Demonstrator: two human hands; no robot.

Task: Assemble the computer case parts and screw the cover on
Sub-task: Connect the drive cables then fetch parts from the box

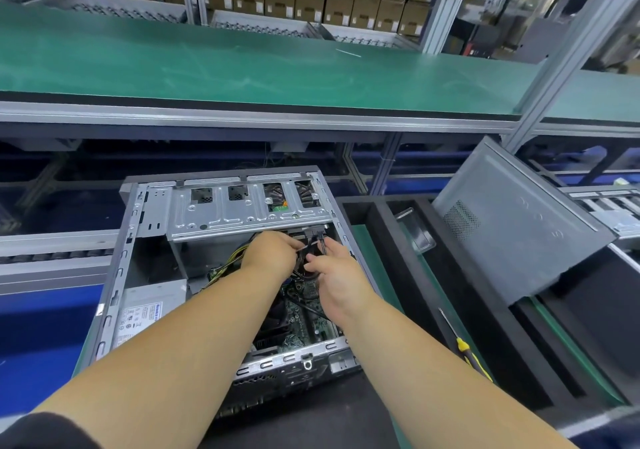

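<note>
Right now both hands work inside the open computer case [145, 240] at the table's near edge: left hand [273, 251] and right hand [336, 275] pinch floppy black cables [313, 247]; hold them by the stiff connectors.

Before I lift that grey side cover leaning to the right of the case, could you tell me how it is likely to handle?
The side cover looks like thin sheet metal, so probably stiff but light for its size. It stands tilted on one edge, so a nudge could tip or slide it. Its smooth painted face may be slippery; I would grip the edges. Both hands are busy with cables inside the case.
</note>
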